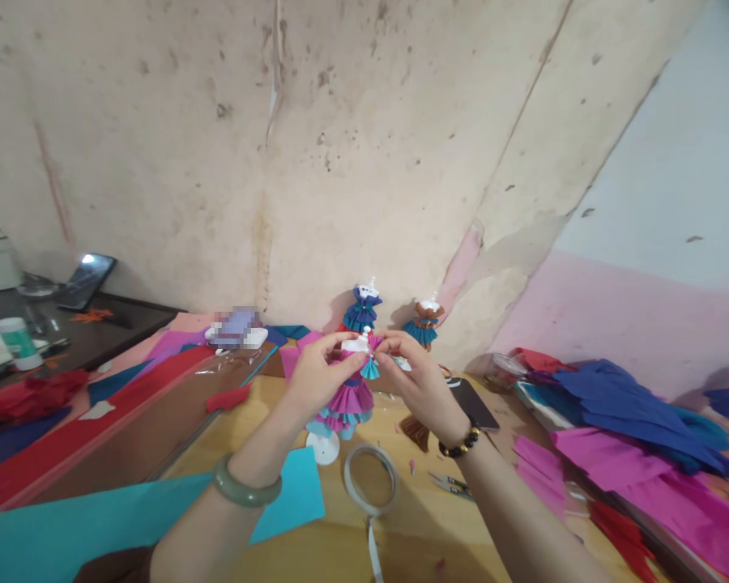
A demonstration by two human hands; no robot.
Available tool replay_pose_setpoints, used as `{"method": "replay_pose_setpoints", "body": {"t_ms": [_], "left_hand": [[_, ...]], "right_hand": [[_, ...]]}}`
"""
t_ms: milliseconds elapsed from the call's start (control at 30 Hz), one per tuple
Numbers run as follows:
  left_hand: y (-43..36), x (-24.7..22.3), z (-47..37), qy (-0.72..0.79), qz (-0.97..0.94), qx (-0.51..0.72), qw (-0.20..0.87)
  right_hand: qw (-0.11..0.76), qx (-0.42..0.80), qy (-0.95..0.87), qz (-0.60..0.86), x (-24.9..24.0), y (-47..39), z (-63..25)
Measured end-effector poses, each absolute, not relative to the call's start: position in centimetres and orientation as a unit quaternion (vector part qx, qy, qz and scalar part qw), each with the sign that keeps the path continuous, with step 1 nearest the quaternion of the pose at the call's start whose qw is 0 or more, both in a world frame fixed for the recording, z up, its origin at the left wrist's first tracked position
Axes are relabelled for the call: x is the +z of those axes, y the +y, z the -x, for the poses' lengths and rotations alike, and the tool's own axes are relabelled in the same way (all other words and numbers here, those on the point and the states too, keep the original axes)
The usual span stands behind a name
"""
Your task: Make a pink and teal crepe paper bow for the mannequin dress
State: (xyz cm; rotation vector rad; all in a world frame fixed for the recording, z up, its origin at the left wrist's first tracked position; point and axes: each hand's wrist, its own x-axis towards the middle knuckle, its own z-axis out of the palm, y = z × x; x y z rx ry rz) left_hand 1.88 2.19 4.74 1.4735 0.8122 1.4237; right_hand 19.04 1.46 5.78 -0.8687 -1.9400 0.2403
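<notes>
In the middle of the head view stands a small dress form (355, 346) with a white top and a ruffled pink and light-blue paper skirt (351, 397). Its round white base (323, 448) rests on the wooden table. My left hand (321, 371), below a green bangle, is closed on the form's upper body from the left. My right hand (414, 374), with a dark beaded bracelet on its wrist, pinches a small pleated pink and turquoise paper piece (371, 368) against the form's right side. The fingertips of both hands nearly meet there.
A tape roll (370, 479) and small snips (452, 484) lie in front on the table. Two finished-looking dress forms (363, 309) (423, 324) stand by the wall. Turquoise paper (292, 495) lies left, blue cloth-like paper (632, 409) right, a black phone-like slab (474, 403) behind my right wrist.
</notes>
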Motion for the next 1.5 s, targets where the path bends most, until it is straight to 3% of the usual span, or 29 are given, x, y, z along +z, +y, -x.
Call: {"method": "replay_pose_setpoints", "body": {"t_ms": [267,567,967,1500], "left_hand": [[2.2,4.6,-2.1,0.336,-0.604,0.575,0.437],[1.9,4.8,-2.1,0.336,-0.608,0.579,0.427],[1.8,4.5,-2.7,0.34,-0.59,0.586,0.439],[1.5,4.8,-2.5,0.338,-0.589,0.569,0.464]], "right_hand": [[0.526,0.311,-0.709,0.352,5.5,1.8,-19.1],[0.559,0.45,-0.611,0.333,4.7,2.7,-19.0],[0.533,0.557,-0.55,0.321,4.9,2.3,-18.9],[0.558,0.537,-0.542,0.326,5.7,1.5,-18.3]]}}
